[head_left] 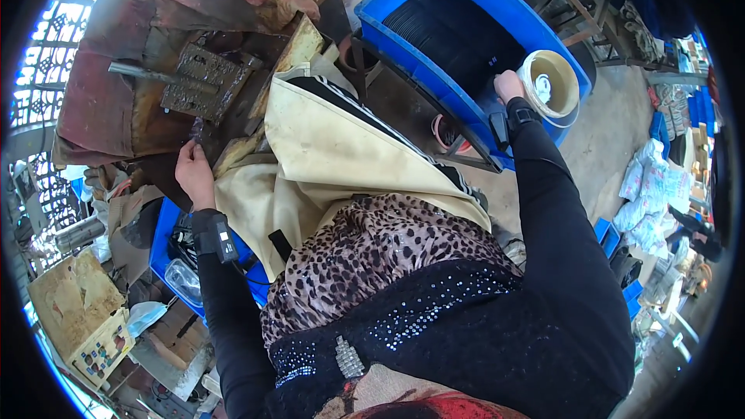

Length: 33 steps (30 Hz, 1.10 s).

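Observation:
My left hand [195,175] is closed in a pinch at the near edge of a dark, oily metal block [203,85] with a steel rod [143,71] sticking out to the left. Whatever lies between those fingertips is too small to make out. Reaching far right, my right hand [510,87] is curled closed over a large blue bin [458,93], beside the rim of a cream bucket [575,81]. Its fingertips are hidden, so what it grips does not show. Rows of thin black pieces [458,23] fill much of the bin. A whitish object [542,87] sits inside the bucket.
Cream sheeting [341,136] covers my lap. Stained red cloth [93,109] hangs behind the block. Another blue bin [163,244] holds a clear plastic container at my left. A dark metal frame [427,93] borders the large bin. White sacks [646,194] lie at far right.

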{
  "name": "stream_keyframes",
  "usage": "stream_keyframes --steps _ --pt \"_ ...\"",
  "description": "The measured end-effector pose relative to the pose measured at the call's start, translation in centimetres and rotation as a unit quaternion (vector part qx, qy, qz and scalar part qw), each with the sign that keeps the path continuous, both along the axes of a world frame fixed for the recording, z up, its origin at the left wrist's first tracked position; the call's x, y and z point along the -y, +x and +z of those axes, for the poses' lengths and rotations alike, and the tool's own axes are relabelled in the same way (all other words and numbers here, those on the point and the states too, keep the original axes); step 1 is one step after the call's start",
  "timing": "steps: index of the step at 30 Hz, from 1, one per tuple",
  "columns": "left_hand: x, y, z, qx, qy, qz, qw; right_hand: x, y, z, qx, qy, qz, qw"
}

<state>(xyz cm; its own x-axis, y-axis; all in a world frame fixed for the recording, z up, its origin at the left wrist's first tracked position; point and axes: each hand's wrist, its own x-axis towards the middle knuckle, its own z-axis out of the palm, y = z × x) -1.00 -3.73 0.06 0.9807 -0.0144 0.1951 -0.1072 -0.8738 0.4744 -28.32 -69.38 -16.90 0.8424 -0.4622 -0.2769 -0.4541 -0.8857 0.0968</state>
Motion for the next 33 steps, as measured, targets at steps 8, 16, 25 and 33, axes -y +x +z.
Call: stream_keyframes --steps 8,16,25,33 --pt "-0.4 -0.5 0.3 0.013 0.001 -0.003 1.0 0.4 1.5 -2.8 0.085 0.213 -0.366 0.902" --pt "-0.1 -0.4 0.1 0.007 -0.003 -0.009 1.0 1.2 -1.0 -5.1 0.177 0.133 -0.259 0.94" --pt "-0.3 0.5 -0.6 -0.004 -0.001 -0.005 1.0 -4.9 1.5 10.3 0.28 0.514 -0.576 0.571" --pt "-2.1 0.4 -0.9 0.064 -0.026 -0.07 0.995 0.3 -2.4 18.5 0.342 -0.086 -0.256 0.9"
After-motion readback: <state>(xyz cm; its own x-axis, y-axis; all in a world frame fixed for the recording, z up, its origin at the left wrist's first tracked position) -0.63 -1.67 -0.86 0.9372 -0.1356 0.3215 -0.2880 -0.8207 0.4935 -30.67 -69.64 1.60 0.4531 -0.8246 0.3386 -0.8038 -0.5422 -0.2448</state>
